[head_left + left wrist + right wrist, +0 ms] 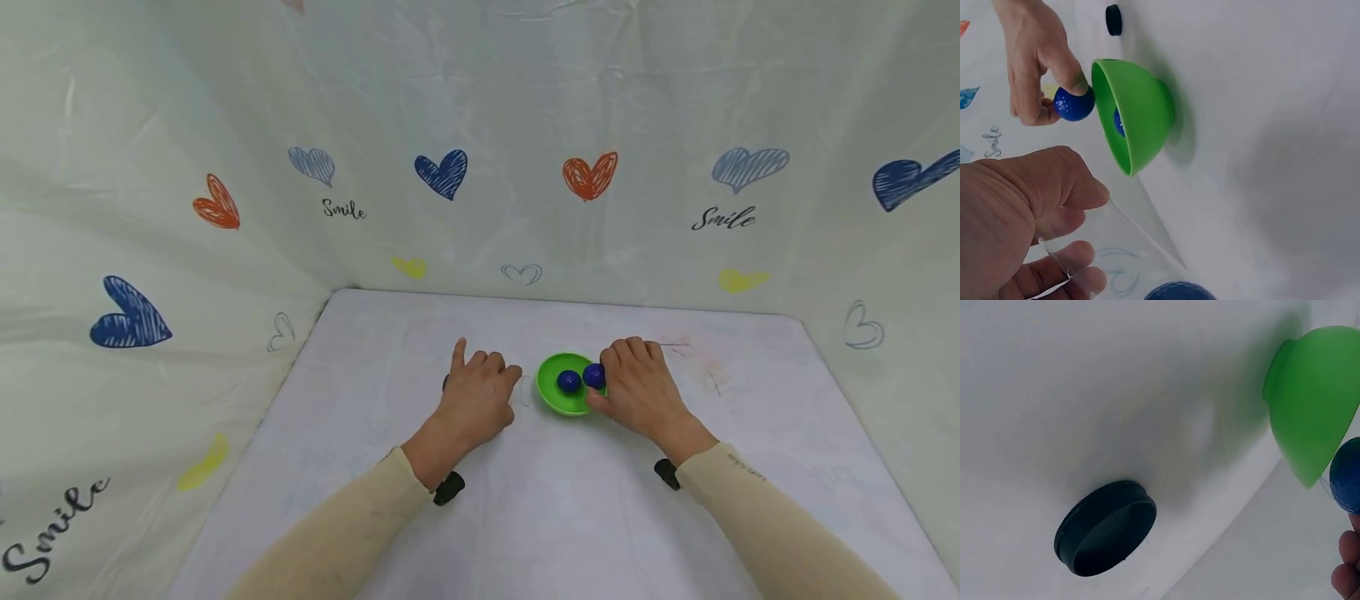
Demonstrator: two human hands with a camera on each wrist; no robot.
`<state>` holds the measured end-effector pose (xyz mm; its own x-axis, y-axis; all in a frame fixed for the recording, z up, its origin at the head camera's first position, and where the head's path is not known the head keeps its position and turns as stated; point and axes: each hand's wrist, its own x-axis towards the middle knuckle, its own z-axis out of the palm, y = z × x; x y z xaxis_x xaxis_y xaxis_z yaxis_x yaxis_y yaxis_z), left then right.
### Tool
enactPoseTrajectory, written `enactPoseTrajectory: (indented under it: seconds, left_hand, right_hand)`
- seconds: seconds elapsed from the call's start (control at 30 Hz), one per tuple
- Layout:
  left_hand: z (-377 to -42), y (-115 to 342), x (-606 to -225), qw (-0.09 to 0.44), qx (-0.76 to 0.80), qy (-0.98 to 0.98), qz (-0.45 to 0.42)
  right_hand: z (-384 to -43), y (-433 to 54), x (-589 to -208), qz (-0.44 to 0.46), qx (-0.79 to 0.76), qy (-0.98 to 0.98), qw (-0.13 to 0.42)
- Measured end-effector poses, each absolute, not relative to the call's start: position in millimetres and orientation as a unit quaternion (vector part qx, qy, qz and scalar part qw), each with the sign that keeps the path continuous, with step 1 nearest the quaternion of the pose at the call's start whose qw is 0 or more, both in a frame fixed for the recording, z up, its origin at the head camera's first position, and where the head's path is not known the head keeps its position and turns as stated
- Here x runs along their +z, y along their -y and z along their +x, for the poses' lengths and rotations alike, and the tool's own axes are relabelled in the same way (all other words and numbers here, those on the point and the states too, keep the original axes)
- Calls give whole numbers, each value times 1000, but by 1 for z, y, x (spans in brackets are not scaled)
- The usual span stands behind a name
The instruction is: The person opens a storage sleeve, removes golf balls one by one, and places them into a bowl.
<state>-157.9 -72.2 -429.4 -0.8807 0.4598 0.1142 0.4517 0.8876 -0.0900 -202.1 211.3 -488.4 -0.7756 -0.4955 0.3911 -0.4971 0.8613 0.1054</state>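
Note:
My right hand pinches a blue dimpled golf ball between thumb and fingers at the rim of a green bowl. Inside the bowl lies a second blue golf ball. Left of the bowl, my left hand is bent over the table, its little finger sticking out. Its thumb and fingers curve around a clear, thin-edged thing, whose outline is hard to make out. Another blue dimpled ball shows partly at the bottom of the left wrist view.
A round black cap sits on the white table near the bowl, hidden behind the right hand in the head view. A pale cloth wall printed with hearts rises behind the table and along its sides.

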Motion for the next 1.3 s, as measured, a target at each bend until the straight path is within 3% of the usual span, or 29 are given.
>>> enactPoseTrajectory:
  seconds: [0.3,0.67,1.07,1.17,1.3]
  left_hand:
    - [-158,71,-433,65,24,970,-233]
    - [-159,72,-434,54,27,971,-230]
    - [-160,70,-433,50,38,972,-225]
    - [-161,69,-433,66,40,969,-233]
    - [-162,69,-436,129,32,957,-260]
  right_hand:
    - [-206,-204,-493,248,1,955,164]
    - [-208,-197,-495,251,-23,955,154]
    - [-195,-185,-483,260,49,943,202]
    - [-185,-174,-479,264,122,934,205]
    - [-172,-156,-478,286,206,913,204]
